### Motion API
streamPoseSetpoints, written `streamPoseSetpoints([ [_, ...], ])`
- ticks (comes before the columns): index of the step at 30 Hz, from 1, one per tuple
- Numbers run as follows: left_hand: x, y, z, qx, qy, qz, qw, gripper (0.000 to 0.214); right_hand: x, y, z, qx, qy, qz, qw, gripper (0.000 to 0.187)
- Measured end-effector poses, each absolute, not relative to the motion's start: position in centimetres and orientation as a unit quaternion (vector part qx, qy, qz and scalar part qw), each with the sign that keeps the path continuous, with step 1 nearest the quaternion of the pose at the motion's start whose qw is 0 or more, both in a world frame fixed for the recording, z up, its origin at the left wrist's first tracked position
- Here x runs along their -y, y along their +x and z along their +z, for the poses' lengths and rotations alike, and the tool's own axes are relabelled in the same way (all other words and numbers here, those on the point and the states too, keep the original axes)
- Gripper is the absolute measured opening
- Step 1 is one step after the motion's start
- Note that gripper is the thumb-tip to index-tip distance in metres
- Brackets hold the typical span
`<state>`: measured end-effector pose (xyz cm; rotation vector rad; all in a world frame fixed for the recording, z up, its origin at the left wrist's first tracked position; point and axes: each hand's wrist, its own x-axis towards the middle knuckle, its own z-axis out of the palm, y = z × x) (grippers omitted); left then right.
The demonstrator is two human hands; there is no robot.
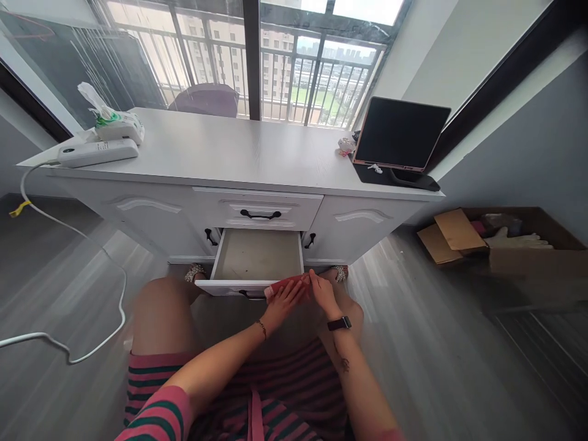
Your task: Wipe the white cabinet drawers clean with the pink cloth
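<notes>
A red cloth (301, 283), seemingly folded into a strip, lies along the right part of the front edge of a pulled-out white drawer (229, 286). My left hand (283, 301) rests on it with the fingers stretched out flat. At the cloth's right end is my right hand (323, 293), its thumb pointing up; the hand seems closed on that end, though its other fingers are mostly hidden. Inside the drawer, the pale bottom shows a few small dark specks. A black handle (250, 295) on the drawer front is partly visible left of the cloth.
A shut drawer (260, 208) sits above, with cabinet doors on both sides. The cabinet top (239, 147) bears a power strip (98, 153), a tissue pack (119, 125) and a black screen (402, 131). At right stands an open cardboard box (528, 260); a white cable (122, 294) trails at left.
</notes>
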<state>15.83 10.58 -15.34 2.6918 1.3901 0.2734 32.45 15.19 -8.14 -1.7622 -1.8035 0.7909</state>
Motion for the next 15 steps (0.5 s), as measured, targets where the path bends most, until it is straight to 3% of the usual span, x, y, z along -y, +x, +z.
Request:
streamPoseSetpoints([
  [5, -12.3, 12.1, -15.3, -0.297, 0.951, 0.04, 0.069, 0.077, -15.4, 32.2, -8.1, 0.666, -0.646, 0.283, 0.243, 0.064],
  [10, -12.2, 7.3, -15.0, -0.295, 0.952, 0.059, 0.064, 0.079, -14.7, 31.3, -8.5, 0.669, -0.674, 0.228, 0.214, 0.047],
  [15, -11.2, 1.2, -14.3, -0.317, 0.933, 0.09, 0.146, 0.08, -14.1, 29.7, -9.8, 0.64, -0.688, 0.169, 0.298, 0.044],
])
